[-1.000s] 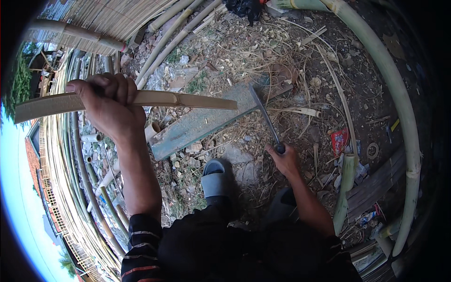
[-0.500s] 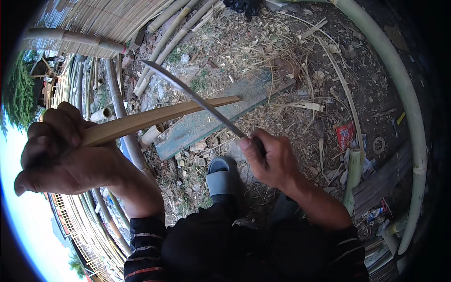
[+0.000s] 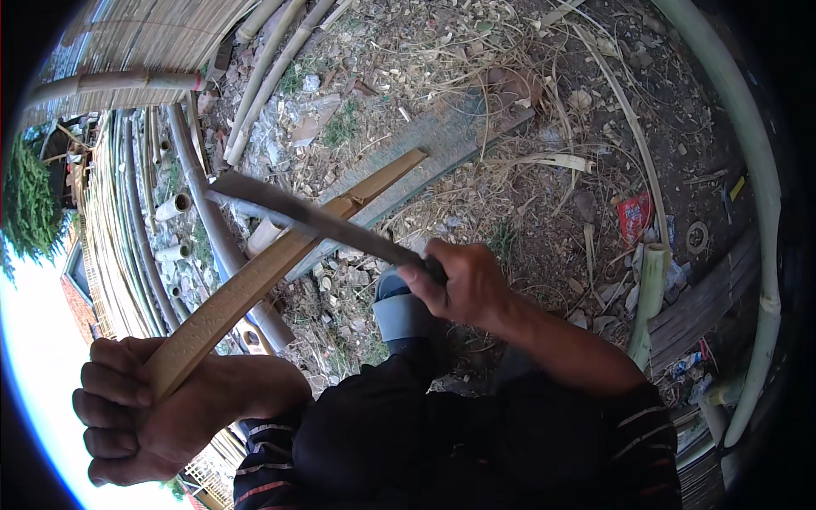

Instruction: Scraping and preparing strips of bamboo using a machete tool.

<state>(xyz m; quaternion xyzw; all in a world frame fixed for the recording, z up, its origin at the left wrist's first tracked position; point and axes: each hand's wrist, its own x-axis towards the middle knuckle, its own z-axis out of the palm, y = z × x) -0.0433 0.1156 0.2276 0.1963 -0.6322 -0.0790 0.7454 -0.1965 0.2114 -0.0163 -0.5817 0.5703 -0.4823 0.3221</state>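
Observation:
A split bamboo strip (image 3: 231, 299), pale tan, slants up from the lower left toward the middle. My left hand (image 3: 140, 408) is closed around its near end, fingers curled over it. My right hand (image 3: 467, 285) grips the dark handle of a machete (image 3: 297, 214). The machete's long blade crosses over the strip about midway and looks smeared by motion. Just beyond the blade, a small sliver or curl stands up from the strip's surface. The strip's far end overlaps a worn greenish board (image 3: 463, 136) on the ground; I cannot tell whether they touch.
My sandalled foot (image 3: 401, 319) is below the blade. Wood chips and thin curled shavings cover the ground. Bamboo poles (image 3: 204, 191) lie at the left, a thick green pole (image 3: 761, 200) arches along the right, and a cut bamboo stump (image 3: 653, 276) stands near it.
My left hand has come down and nearer, tilting the strip more steeply. The machete has swung lower and flatter across the strip, and a sliver now stands up from it.

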